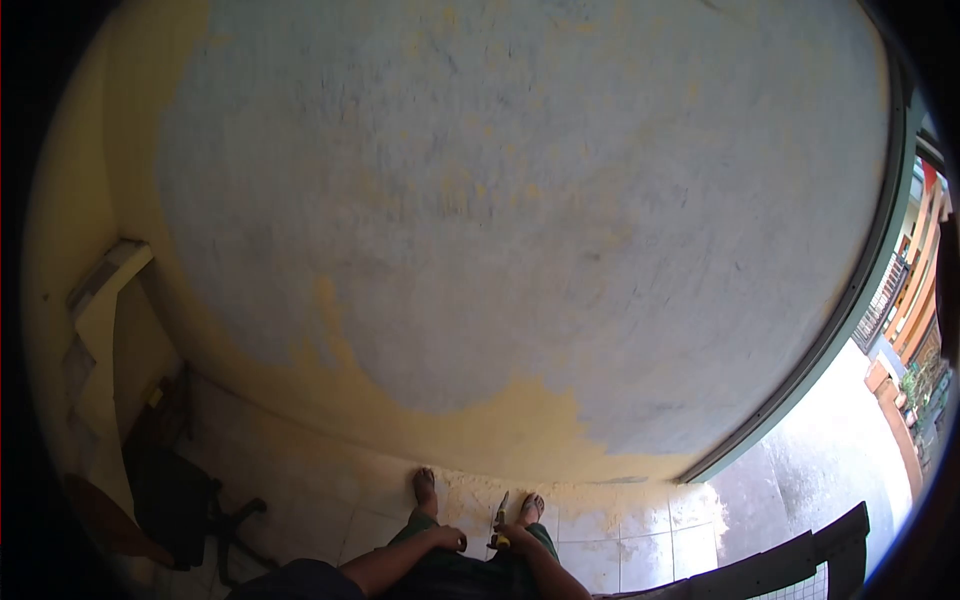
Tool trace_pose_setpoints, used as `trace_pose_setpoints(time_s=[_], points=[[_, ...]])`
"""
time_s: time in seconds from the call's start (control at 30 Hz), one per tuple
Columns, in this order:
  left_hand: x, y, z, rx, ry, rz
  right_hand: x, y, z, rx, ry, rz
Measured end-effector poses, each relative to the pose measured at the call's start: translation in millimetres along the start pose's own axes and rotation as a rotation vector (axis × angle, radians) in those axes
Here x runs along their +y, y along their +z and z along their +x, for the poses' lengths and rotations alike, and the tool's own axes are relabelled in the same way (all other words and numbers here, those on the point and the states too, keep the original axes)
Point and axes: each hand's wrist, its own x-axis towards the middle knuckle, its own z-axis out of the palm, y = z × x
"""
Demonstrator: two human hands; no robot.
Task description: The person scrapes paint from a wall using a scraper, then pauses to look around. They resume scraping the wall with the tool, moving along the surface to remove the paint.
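My right hand, low in the view in front of my right thigh, is closed round the yellow handle of a scraper. Its narrow metal blade points away from me, toward the wall. My left hand rests near my left thigh with the fingers curled in. Something small and dark shows at its fingertips, too small to name. Ahead stands a large wall, grey over most of its face, with yellow paint left along the left side and the bottom. Neither hand touches it.
Pale flakes lie on the tiled floor along the wall's foot, around my feet. An office chair stands at the lower left, below a yellow stepped ledge. A green-grey frame edges the opening at right. A dark panel stands lower right.
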Motion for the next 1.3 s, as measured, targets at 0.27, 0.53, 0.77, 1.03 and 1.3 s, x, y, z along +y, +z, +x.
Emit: trace_pose_setpoints(time_s=[0.27, 0.53, 0.77, 1.03, 1.3], points=[[-48.8, -37.6, 0.3, -0.286, 0.154, -0.264, -75.1, -49.2, 35.9, 0.36, 0.096, 0.026], [8.9, -128.0, -53.2, -0.325, 0.127, -0.617, -127.3, -65.9, 55.3, 0.703, -0.088, -0.49], [230.7, -315.4, -348.5, 1.443, 0.822, -0.207, 124.8, -65.6, 126.9, 0.873, 0.02, -0.81], [338.2, -352.4, -460.4, 1.05, 0.975, 0.809, 5.7, 18.2, 1.2, 0.116, 0.389, 0.733], [312.5, -386.8, -452.6, 1.334, 1.185, 0.999, -27.5, 7.3, 1.6, 0.131, 0.332, 0.569]])
